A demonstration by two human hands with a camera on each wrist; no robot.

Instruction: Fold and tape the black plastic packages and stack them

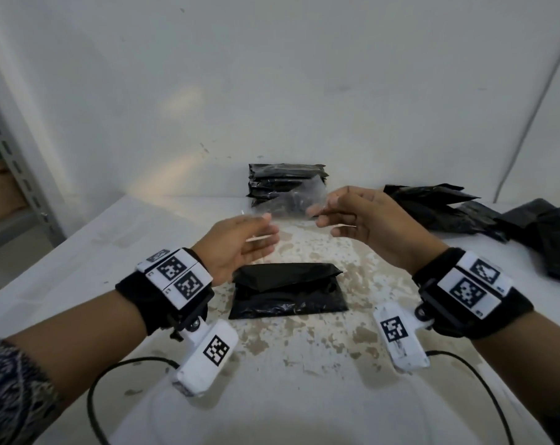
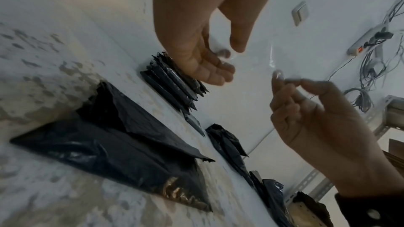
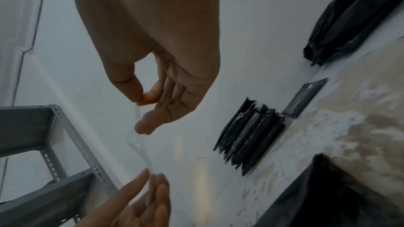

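Observation:
A folded black plastic package (image 1: 288, 290) (image 2: 109, 144) lies on the worn white table (image 1: 79, 284) in front of me, its flap on top. Above it, both hands stretch a strip of clear tape (image 1: 288, 207) (image 2: 258, 61) (image 3: 142, 151). My left hand (image 1: 270, 224) (image 2: 229, 53) pinches one end between thumb and fingertip, its other fingers fairly straight. My right hand (image 1: 317, 218) (image 3: 142, 99) pinches the other end between thumb and index finger. A stack of folded black packages (image 1: 285, 181) (image 3: 251, 137) stands against the back wall.
Several loose, unfolded black packages (image 1: 439, 203) (image 2: 227, 144) lie at the back right of the table. A grey metal shelf frame (image 1: 15, 162) (image 3: 65, 144) stands at the left. Black cables (image 1: 92, 396) run over the near table edge.

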